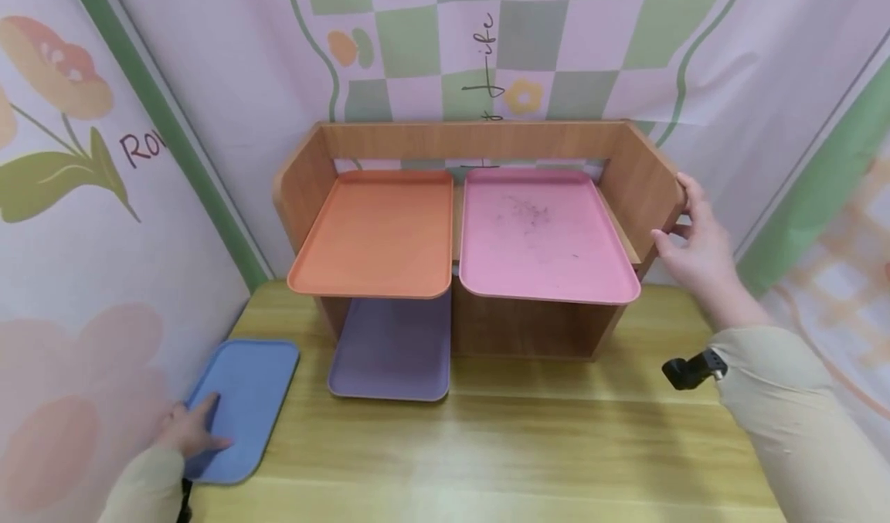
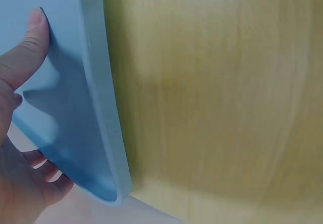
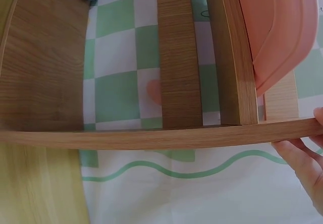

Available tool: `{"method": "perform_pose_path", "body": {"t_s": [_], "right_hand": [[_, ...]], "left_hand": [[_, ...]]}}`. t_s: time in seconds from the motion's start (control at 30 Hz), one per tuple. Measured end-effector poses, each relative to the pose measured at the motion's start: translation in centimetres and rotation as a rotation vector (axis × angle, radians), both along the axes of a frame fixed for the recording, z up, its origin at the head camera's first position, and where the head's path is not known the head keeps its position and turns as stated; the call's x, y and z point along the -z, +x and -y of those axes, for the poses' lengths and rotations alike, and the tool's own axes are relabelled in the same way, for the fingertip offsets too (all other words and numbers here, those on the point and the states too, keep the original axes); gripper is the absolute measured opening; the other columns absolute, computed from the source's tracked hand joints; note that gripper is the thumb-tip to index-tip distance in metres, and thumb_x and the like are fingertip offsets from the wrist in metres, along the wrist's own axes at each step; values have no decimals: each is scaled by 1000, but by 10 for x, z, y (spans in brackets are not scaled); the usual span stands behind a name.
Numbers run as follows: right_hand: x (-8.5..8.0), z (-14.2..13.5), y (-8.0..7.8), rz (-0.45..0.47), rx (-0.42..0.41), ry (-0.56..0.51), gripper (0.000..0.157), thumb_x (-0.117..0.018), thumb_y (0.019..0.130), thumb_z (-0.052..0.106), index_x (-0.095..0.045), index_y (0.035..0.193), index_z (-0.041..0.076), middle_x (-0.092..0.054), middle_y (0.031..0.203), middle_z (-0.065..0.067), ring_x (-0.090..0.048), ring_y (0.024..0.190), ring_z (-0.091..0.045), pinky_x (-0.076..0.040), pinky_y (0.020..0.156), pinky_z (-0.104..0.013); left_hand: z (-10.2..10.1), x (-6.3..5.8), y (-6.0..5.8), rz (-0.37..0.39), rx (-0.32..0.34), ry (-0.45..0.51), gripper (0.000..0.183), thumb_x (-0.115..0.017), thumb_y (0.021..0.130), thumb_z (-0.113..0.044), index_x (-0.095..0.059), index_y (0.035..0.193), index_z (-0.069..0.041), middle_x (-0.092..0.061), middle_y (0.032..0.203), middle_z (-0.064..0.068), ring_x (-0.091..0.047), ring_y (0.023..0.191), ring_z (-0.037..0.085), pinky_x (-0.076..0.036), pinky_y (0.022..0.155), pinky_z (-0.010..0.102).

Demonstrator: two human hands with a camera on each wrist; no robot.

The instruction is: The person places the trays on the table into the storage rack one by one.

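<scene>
At lower left in the head view, my left hand [image 1: 188,429] grips the outer edge of a blue tray [image 1: 253,407]. The left wrist view shows the thumb [image 2: 31,47] over the face of that tray and the other fingers at its edge. My right hand [image 1: 702,249] holds the upright right side of a wooden two-tier shelf [image 1: 643,191], thumb at the front edge and fingers round the outside. On the shelf's upper tier lie an orange tray [image 1: 378,233] and a pink tray [image 1: 542,237], side by side, overhanging its front. A purple tray [image 1: 392,353] sits in the lower left compartment and sticks out forward.
The shelf stands at the back of a wood-grain table [image 1: 514,446], before a patterned cloth backdrop [image 1: 410,40]. Another cloth wall [image 1: 69,276] rises close on the left, beside the blue tray. Dark marks show on the pink tray.
</scene>
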State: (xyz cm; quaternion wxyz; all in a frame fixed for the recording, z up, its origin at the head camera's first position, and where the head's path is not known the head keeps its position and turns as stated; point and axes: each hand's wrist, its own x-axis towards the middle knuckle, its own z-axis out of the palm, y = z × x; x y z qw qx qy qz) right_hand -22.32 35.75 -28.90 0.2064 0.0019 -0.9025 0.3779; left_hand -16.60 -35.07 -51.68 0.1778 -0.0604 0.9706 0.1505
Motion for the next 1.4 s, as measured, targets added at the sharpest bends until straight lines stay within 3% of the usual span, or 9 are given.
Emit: {"method": "perform_pose_path", "body": {"t_s": [0.2,0.37,0.6,0.77,0.83,1.0,1.13,1.3,1.4], "right_hand": [[2,-1,1,3,10,15,83,-55,89,3,-10,152,33,-38,134,-35,-48,109,-58,-35,54,-1],[3,-1,1,1,24,37,82,-56,89,4,-10,152,31,-40,134,-34,-49,108,-57,-37,53,-3],[4,-1,0,16,30,41,83,-57,89,4,-9,152,31,-39,137,-31,-50,110,-56,-38,54,-5],[2,1,0,18,23,52,85,-57,88,3,-9,152,32,-39,137,-31,-50,110,-56,-56,62,-30],[2,2,-1,17,20,56,86,-57,88,2,-8,152,32,-39,137,-31,-50,110,-55,-57,66,-43],[2,2,-1,26,24,56,85,-56,89,4,-7,152,32,-37,139,-30,-50,111,-55,-54,71,-53],[2,3,0,26,22,58,84,-56,90,5,-7,152,32,-37,139,-31,-49,111,-56,-53,72,-56],[1,3,0,26,25,59,84,-55,90,5,-6,152,32,-36,140,-31,-49,111,-56,-52,73,-57],[1,3,1,15,24,60,85,-56,89,3,-7,152,32,-37,139,-30,-49,110,-56,-57,65,-35]], "left_hand": [[-20,-4,-4,-26,47,13,117,-79,59,-57,-26,142,5,-17,125,52,-23,114,70,-32,88,73],[-35,-5,-8,-60,87,7,118,-81,56,-58,-30,142,4,-25,120,48,-33,109,62,-39,85,67],[-47,-4,-7,-67,99,15,116,-82,57,-56,-31,142,4,-27,118,48,-36,105,60,-39,83,66],[-42,1,-7,-94,110,43,111,-82,60,-53,-33,139,8,-28,117,50,-35,106,62,-37,86,67],[-37,3,-7,-131,117,78,104,-83,64,-47,-35,136,12,-32,117,50,-37,108,62,-37,88,66],[-20,4,-7,-186,127,197,74,-77,75,-16,-41,129,18,-46,116,47,-46,107,58,-41,88,62],[-15,4,-5,-158,87,296,62,-70,75,1,-41,128,18,-48,116,45,-53,103,54,-48,84,55],[-16,0,-2,-132,42,368,59,-63,76,9,-40,130,16,-52,110,43,-59,94,46,-53,76,48],[-15,-5,-2,-67,1,437,60,-60,79,10,-35,134,16,-56,105,39,-62,88,36,-55,72,42]]}}
